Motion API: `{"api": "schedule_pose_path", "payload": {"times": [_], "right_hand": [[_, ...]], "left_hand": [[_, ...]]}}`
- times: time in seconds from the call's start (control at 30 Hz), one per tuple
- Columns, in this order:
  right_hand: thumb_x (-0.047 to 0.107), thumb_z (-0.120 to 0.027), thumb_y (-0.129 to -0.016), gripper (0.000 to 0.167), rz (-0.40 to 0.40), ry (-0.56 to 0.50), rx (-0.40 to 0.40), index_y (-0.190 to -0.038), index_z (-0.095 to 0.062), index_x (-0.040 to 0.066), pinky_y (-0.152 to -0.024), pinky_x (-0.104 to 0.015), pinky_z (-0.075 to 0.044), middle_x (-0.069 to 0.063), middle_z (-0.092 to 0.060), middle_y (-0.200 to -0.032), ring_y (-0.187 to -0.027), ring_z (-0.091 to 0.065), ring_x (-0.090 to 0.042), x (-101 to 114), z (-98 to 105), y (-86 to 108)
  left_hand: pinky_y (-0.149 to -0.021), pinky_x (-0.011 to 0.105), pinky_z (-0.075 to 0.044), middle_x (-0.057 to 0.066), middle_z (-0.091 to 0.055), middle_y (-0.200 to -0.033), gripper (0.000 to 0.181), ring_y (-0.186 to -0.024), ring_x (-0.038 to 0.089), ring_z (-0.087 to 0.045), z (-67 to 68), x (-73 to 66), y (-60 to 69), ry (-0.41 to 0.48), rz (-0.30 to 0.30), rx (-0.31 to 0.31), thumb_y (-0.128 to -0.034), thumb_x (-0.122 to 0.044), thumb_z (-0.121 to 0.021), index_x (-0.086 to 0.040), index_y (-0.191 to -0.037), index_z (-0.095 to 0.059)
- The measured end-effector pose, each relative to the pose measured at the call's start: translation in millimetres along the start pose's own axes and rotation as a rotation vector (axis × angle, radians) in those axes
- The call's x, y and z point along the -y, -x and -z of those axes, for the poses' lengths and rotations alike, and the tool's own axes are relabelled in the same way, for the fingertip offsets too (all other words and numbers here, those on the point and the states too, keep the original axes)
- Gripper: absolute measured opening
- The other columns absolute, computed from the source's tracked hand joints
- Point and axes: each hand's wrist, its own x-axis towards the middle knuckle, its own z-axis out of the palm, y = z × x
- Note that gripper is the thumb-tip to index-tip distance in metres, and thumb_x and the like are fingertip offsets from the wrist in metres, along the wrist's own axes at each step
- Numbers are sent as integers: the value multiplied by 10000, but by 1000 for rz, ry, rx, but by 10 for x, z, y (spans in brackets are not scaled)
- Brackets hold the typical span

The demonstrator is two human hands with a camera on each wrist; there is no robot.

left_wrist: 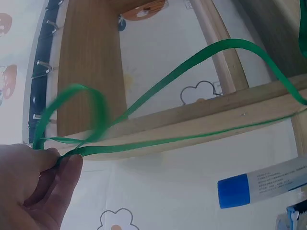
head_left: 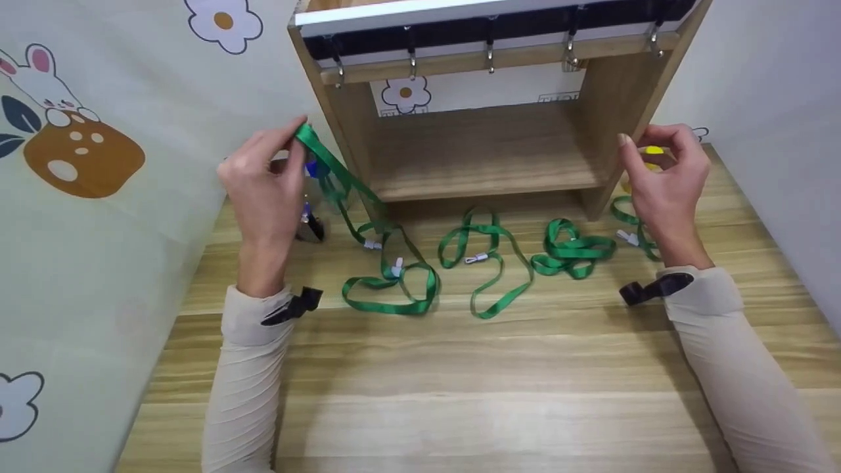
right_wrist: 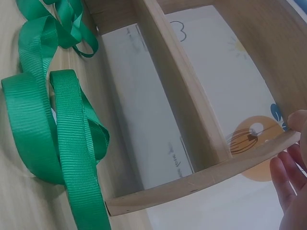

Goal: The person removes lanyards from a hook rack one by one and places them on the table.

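My left hand (head_left: 263, 174) pinches the top of a green lanyard (head_left: 338, 169) beside the left side of a wooden shelf unit (head_left: 486, 151). In the left wrist view, its strap (left_wrist: 192, 60) makes a small loop above the fingertips and trails along the side panel. The right hand (head_left: 670, 177) holds the unit's right side panel, thumb at the front edge and fingers outside, as the right wrist view shows at the panel edge (right_wrist: 216, 179). Metal hooks (head_left: 490, 56) line the unit's upper front. More green lanyards (head_left: 502, 299) with pale clips lie on the table before it.
A white tube with a blue cap (left_wrist: 234, 190) is left of the unit. A small dark object (head_left: 310, 226) sits below it. Something yellow (head_left: 654, 150) shows behind the right hand. Patterned walls (head_left: 98, 263) flank the wood-grain table (head_left: 460, 394).
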Motion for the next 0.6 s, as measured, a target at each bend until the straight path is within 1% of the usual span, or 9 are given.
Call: {"api": "schedule_pose_path", "payload": {"times": [0.13, 0.23, 0.37, 0.47, 0.53, 0.6], "right_hand": [[242, -839, -962, 219, -1, -3, -1, -1141, -747, 155, -975, -211, -616, 8, -715, -1145, -1097, -683, -133, -3, -1, 3], [227, -841, -958, 226, 11, -4, -5, -1142, -749, 132, -968, -201, -614, 30, -711, -1119, -1083, -678, -129, 11, -5, 16], [217, -841, -956, 234, 17, 5, -11, -1145, -749, 113, -969, -207, -616, 49, -712, -1105, -1076, -678, -121, 37, -7, 22], [229, -837, -962, 226, 10, 12, -12, -1145, -750, 128, -984, -235, -622, 35, -719, -1122, -1085, -684, -118, 46, -7, 19], [231, -836, -963, 227, 10, 10, -13, -1146, -752, 127, -982, -237, -623, 29, -721, -1124, -1082, -685, -121, 46, -11, 20], [231, -836, -964, 227, 9, 7, -11, -1146, -751, 125, -977, -230, -620, 30, -718, -1124, -1082, -685, -123, 44, -13, 24]], "left_hand": [[-772, 16, -544, 115, -842, -1057, 232, -947, 201, -817, 90, 14, -12, -22, -44, -10, -1071, -218, -705, -94, -1221, -831], [-771, 18, -548, 108, -843, -1058, 220, -942, 197, -819, 159, 8, -29, -23, -23, -30, -1062, -210, -718, -98, -1213, -832], [-766, 21, -552, 63, -848, -1062, 193, -947, 164, -817, 233, -8, -48, -14, 31, -57, -1052, -214, -735, -145, -1195, -844], [-768, 9, -538, 68, -848, -1067, 199, -948, 176, -816, 247, 6, -24, -24, 20, -40, -1056, -213, -728, -145, -1202, -843], [-772, -3, -522, 85, -845, -1077, 213, -949, 193, -813, 237, 23, 11, -27, 10, -6, -1060, -209, -718, -133, -1219, -837], [-781, -15, -505, 110, -842, -1082, 225, -949, 217, -811, 228, 54, 51, -38, -19, 41, -1065, -198, -708, -111, -1235, -828]]}}
